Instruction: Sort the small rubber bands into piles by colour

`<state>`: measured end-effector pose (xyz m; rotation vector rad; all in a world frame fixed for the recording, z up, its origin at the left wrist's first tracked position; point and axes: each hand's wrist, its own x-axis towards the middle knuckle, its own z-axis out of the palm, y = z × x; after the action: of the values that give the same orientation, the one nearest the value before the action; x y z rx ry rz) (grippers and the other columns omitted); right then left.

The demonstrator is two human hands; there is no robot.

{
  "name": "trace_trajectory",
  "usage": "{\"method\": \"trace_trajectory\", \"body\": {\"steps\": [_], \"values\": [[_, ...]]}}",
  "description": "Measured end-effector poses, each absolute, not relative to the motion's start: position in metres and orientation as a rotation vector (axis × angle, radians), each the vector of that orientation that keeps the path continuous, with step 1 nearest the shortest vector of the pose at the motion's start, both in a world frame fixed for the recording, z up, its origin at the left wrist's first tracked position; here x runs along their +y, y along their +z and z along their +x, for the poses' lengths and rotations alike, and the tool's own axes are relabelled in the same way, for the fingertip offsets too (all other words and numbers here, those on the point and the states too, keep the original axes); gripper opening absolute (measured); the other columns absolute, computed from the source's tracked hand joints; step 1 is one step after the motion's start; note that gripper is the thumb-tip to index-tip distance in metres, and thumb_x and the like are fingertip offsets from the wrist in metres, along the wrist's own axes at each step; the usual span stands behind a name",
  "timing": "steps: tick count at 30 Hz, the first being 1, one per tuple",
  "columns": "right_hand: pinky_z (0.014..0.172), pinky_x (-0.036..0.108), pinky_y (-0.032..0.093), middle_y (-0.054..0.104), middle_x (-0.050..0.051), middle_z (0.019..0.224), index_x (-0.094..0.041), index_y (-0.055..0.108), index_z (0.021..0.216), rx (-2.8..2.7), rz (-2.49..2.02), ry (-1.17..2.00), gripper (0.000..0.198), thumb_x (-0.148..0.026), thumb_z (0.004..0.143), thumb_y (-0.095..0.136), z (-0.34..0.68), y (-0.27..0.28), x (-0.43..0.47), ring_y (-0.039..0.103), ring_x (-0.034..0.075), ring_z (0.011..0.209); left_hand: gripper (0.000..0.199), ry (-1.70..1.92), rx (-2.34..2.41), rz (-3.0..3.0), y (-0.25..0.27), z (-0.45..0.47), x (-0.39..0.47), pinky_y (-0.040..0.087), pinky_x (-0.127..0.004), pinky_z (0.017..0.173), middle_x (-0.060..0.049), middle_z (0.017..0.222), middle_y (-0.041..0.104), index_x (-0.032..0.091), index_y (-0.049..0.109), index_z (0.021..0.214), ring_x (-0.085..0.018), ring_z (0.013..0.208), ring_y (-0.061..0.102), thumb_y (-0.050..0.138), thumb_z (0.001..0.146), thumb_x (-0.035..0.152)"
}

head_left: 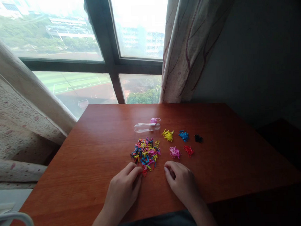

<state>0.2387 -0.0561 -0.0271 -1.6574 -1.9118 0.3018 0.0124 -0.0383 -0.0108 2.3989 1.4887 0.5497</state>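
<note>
A mixed heap of small coloured elastic hair bands [146, 151] lies in front of me on the table. My left hand [125, 184] is at its near edge, fingers curled and fingertips closed on a red elastic band [144, 172]. Right of the heap, my right hand [181, 179] rests low over the wood, thumb and forefinger pressed together; anything between them is hidden. Just beyond that hand are a pink pile [175, 152] and a red pile [188, 151]. Farther back sit yellow [168, 135], blue [184, 136] and black [198, 138] piles.
A clear plastic bottle [144, 127] lies on its side behind the heap, with a pink looped cap [155, 120] beside its neck. The brown wooden table [93, 161] reaches the window [111, 61]. Curtains hang left and right. A white curved bar [18, 216] stands at lower left.
</note>
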Motion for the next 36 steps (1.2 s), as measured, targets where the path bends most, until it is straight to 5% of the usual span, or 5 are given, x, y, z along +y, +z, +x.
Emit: {"method": "trace_trajectory", "body": {"steps": [36], "values": [[0.063,0.026,0.032,0.062,-0.002,0.07,-0.022,0.06,0.082,-1.894,-1.654,0.368,0.014,-0.017,0.091,0.05,0.2389,-0.0294,-0.0572,0.058,0.015,0.065,0.019,0.601,1.484,2.386,-0.0152,0.0081,-0.0375,0.047,-0.026,0.064,-0.001,0.086,0.065,0.024,0.062,0.09,-0.017,0.076,0.066,0.045,0.097,0.029]]}}
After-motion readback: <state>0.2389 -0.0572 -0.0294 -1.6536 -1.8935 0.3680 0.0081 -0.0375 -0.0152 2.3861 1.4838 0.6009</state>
